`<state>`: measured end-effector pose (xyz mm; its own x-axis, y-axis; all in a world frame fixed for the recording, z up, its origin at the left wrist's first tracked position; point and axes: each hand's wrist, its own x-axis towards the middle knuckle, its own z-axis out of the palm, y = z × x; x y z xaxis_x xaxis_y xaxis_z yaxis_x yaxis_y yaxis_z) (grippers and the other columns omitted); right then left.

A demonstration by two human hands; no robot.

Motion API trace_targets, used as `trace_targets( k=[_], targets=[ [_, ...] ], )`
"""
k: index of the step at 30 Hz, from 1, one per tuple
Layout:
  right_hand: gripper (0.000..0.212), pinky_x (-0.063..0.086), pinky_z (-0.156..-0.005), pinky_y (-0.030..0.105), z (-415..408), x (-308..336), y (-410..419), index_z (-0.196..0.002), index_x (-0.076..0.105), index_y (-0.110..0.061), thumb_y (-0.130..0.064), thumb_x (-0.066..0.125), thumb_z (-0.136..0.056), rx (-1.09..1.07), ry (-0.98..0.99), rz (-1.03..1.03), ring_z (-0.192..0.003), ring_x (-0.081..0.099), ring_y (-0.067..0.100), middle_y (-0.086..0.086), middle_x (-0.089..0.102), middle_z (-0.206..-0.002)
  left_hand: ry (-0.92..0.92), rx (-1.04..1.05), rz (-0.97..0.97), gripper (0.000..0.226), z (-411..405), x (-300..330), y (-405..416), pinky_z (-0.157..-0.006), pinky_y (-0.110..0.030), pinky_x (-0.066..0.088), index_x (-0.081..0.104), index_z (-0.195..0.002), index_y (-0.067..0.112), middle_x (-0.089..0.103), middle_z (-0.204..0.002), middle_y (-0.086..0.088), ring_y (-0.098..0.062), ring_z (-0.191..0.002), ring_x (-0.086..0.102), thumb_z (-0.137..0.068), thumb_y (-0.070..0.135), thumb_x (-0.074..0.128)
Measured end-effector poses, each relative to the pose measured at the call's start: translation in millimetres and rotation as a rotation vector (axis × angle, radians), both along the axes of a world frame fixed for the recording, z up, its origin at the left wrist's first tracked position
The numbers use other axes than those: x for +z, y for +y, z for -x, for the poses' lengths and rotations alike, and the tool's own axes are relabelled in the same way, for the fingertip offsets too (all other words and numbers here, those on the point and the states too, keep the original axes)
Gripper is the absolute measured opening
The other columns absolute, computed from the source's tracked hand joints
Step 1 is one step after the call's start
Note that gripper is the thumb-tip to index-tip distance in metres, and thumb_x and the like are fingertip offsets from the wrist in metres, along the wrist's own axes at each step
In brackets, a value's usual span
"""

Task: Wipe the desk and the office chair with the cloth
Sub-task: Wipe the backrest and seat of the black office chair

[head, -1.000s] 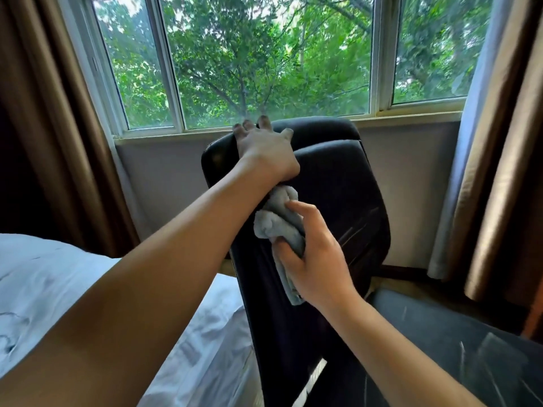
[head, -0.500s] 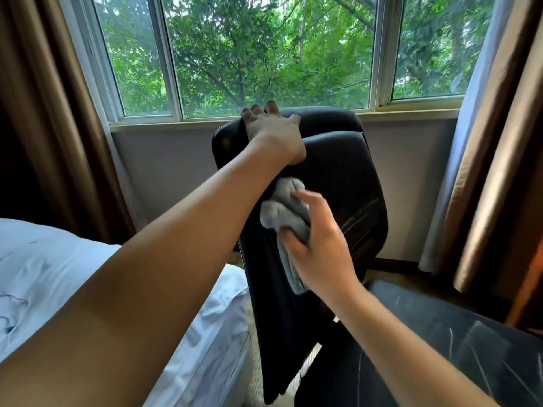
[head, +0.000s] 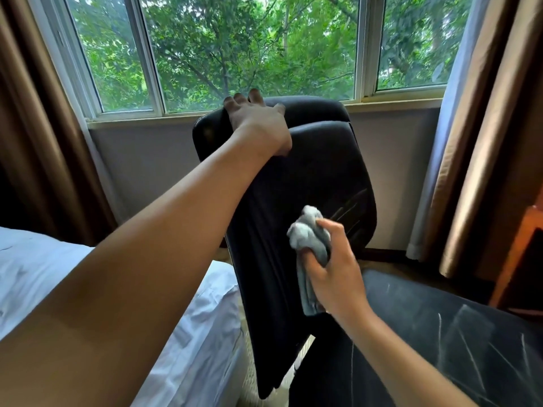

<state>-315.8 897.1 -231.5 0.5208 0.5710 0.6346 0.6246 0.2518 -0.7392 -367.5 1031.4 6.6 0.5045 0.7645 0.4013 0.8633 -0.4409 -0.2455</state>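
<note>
At the far left hangs a brown curtain (head: 35, 136) in long soft folds, and below it lies a bed (head: 188, 342) under a creased white sheet. Behind, a white-framed window (head: 152, 69) looks out on dense green leaves, above a plain grey wall.

The left hand (head: 258, 121) lies over the top edge of the black office chair (head: 308, 186), its fingers bent over the rounded headrest and gripping it. The chair's backrest is tall and narrow, covered in smooth dark leather-like material, and its headrest is a separate padded cushion. Pale scuffs or streaks of light mark the right part of the backrest.

The right hand (head: 332, 271) holds the cloth (head: 308, 239), a grey, fuzzy, bunched-up rag, with the fingers and thumb curled round it. One rumpled end bulges above the fingers and a limp tail hangs below the palm. The cloth is in front of the lower half of the backrest; I cannot tell whether it touches the surface.

To the right, the chair's dark seat (head: 455, 333) shows pale scratch-like marks. Past it hang a pale grey sheer and a tan curtain (head: 482, 127), and a piece of orange-brown wooden furniture (head: 520, 254) stands at the edge.
</note>
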Motion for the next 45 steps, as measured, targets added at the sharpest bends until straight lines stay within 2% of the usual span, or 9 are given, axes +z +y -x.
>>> trace_targets(
  k=[4,8,14,20,26,31,36,40,45],
  targets=[
    [0.047,0.054,-0.091,0.036,15.0,56.8,14.4,-0.133,0.058,-0.031,-0.025,0.072,-0.089,-0.019,-0.221,-0.138,-0.110,0.063,0.007,-0.013,0.062,-0.125,0.005,0.010,0.020,0.083,-0.6,3.0,0.2,-0.116,-0.065,0.002,0.011,-0.159,0.037,-0.007,-0.166,-0.020,-0.054,-0.148,0.003,-0.092,0.043,0.060],
    [0.039,0.055,-0.078,0.041,58.7,81.7,28.6,-0.124,0.067,-0.028,-0.027,0.070,-0.085,-0.102,-0.590,-0.202,-0.100,0.061,0.021,-0.006,0.062,-0.122,0.022,0.024,0.065,0.088,-2.0,10.3,-2.2,-0.115,-0.068,0.002,0.005,-0.160,0.037,-0.012,-0.165,-0.019,-0.056,-0.146,0.001,-0.093,0.042,0.063],
    [0.046,0.054,-0.076,0.039,44.7,8.9,1.9,-0.130,0.065,-0.030,-0.023,0.071,-0.085,-0.104,-0.636,-0.148,-0.096,0.057,0.021,-0.003,0.059,-0.123,0.086,0.034,0.055,0.085,1.4,9.6,-1.5,-0.116,-0.067,0.002,-0.001,-0.159,0.038,-0.015,-0.165,-0.019,-0.055,-0.147,0.000,-0.097,0.047,0.057],
    [0.052,0.056,-0.084,0.037,30.7,-91.4,-30.7,-0.135,0.057,-0.033,-0.026,0.074,-0.086,-0.009,-0.483,-0.127,-0.111,0.061,0.019,-0.005,0.052,-0.133,0.089,0.041,0.048,0.084,1.3,7.2,-1.0,-0.116,-0.065,0.003,-0.003,-0.158,0.040,-0.014,-0.165,-0.018,-0.053,-0.148,-0.001,-0.097,0.052,0.054],
    [0.050,0.050,-0.099,0.031,18.4,-36.4,-13.2,-0.135,0.056,-0.028,-0.015,0.069,-0.089,0.103,-0.238,-0.109,-0.121,0.058,0.018,-0.011,0.054,-0.132,0.078,0.039,0.039,0.085,2.2,6.2,4.7,-0.116,-0.065,0.003,0.001,-0.158,0.041,-0.011,-0.166,-0.018,-0.052,-0.148,0.001,-0.095,0.055,0.056],
    [0.051,0.045,-0.109,0.038,-48.0,5.6,30.1,-0.134,0.051,-0.046,-0.021,0.068,-0.093,0.034,0.079,0.034,-0.127,0.051,0.007,-0.021,0.054,-0.135,0.079,0.037,0.023,0.085,-0.7,5.1,7.2,-0.116,-0.066,0.002,0.001,-0.158,0.041,-0.012,-0.165,-0.019,-0.053,-0.148,0.001,-0.094,0.056,0.056],
    [0.047,0.049,-0.094,0.032,-73.5,19.7,48.0,-0.131,0.049,-0.047,-0.028,0.066,-0.091,-0.065,0.190,0.093,-0.116,0.059,0.013,-0.011,0.061,-0.129,0.078,0.034,0.019,0.084,-1.8,4.1,7.7,-0.116,-0.066,0.003,0.003,-0.159,0.040,-0.011,-0.165,-0.020,-0.054,-0.148,0.003,-0.095,0.056,0.055],
    [0.041,0.045,-0.077,0.018,-43.1,17.3,26.1,-0.122,0.051,-0.049,-0.027,0.068,-0.092,-0.016,0.195,0.095,-0.100,0.062,0.003,-0.015,0.064,-0.113,0.058,0.022,0.012,0.085,-1.7,2.3,6.9,-0.116,-0.066,0.002,0.005,-0.159,0.041,-0.010,-0.165,-0.019,-0.053,-0.148,0.003,-0.093,0.055,0.057],
    [0.047,0.053,-0.085,0.018,11.1,-7.0,-17.1,-0.129,0.053,-0.044,-0.019,0.069,-0.093,0.152,0.056,0.060,-0.105,0.066,0.002,-0.018,0.067,-0.112,0.053,0.015,-0.004,0.083,-0.4,0.0,8.0,-0.116,-0.066,0.003,0.009,-0.158,0.042,-0.007,-0.166,-0.019,-0.054,-0.147,0.005,-0.093,0.053,0.059]
  ],
)
